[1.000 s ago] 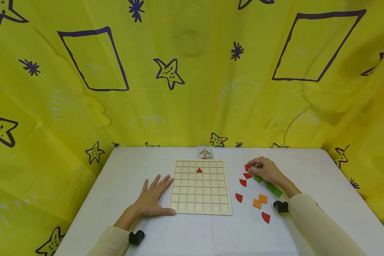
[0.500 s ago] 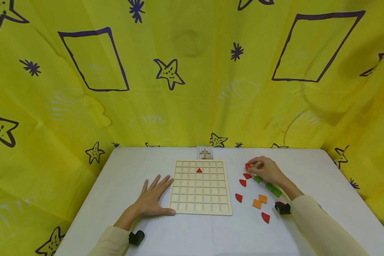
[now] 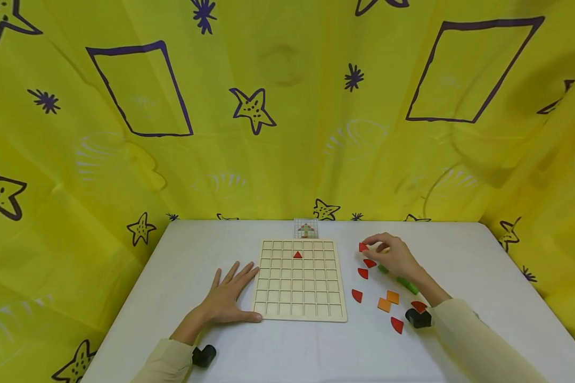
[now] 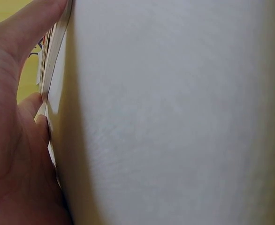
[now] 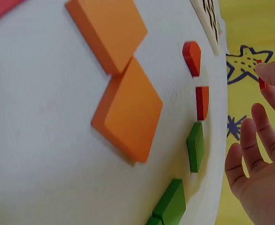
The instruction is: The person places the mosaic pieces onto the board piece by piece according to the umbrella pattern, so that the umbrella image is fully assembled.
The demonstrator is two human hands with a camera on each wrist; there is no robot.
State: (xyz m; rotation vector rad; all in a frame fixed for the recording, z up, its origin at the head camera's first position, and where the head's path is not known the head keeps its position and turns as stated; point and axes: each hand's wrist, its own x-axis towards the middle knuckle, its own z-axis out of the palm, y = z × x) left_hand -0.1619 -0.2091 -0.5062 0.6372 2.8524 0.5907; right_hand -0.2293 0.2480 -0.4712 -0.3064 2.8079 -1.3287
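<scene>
Between the thumb and index finger of my right hand (image 3: 394,258) a red quarter-circle tile (image 3: 362,247) is pinched, above the table right of the board. In the right wrist view that tile (image 5: 261,80) shows edge-on, the other fingers loosely bent. My left hand (image 3: 226,301) lies with spread, straight fingers at the left edge of the wooden grid board (image 3: 298,283), thumb at its lower left corner. A red triangle tile (image 3: 298,255) sits in a cell of the second row. The left wrist view shows the palm (image 4: 20,154) beside the board's edge.
Red quarter-circle tiles (image 3: 356,296), two orange square tiles (image 3: 385,305) and several green tiles (image 3: 407,285) lie right of the board. A pattern card (image 3: 306,227) lies beyond its far edge. A patterned yellow curtain (image 3: 287,159) surrounds the white table (image 3: 211,239).
My right hand lifts the red quarter-circle tile and moves slightly left toward the board. A red tile near the right wrist comes into view. The left hand stays still.
</scene>
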